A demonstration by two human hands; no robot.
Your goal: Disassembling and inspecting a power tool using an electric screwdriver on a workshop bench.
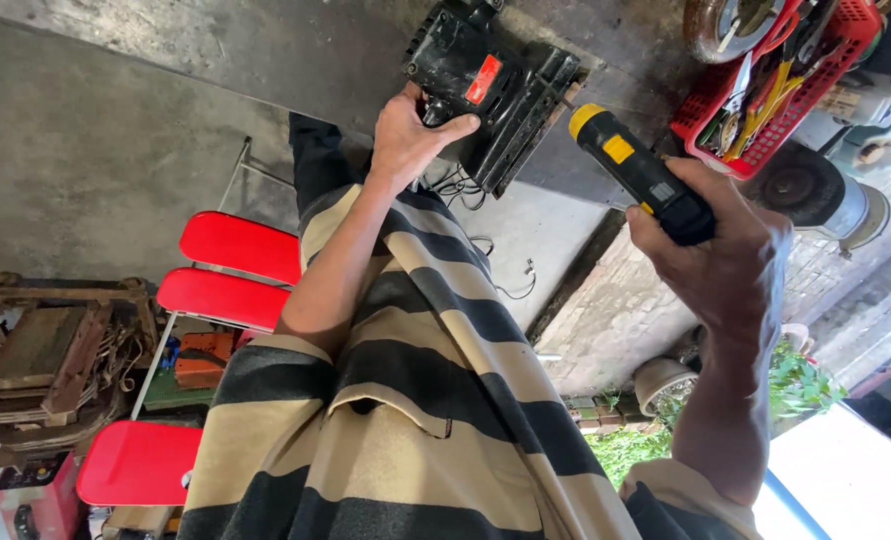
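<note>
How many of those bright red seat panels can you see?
3: one red panel upper left by the striped shirt, one just below it, one at bottom left. Others may be hidden behind the person.

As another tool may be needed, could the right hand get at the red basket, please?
Probably yes: the red basket sits just beyond the right hand with nothing between, though its fingers grip the yellow-and-black tool.

Left hand (411, 135) grips a black machine housing (491, 85); right hand (731, 255) holds a yellow-and-black cordless screwdriver (641, 175) beside a red basket (776, 110)
</note>
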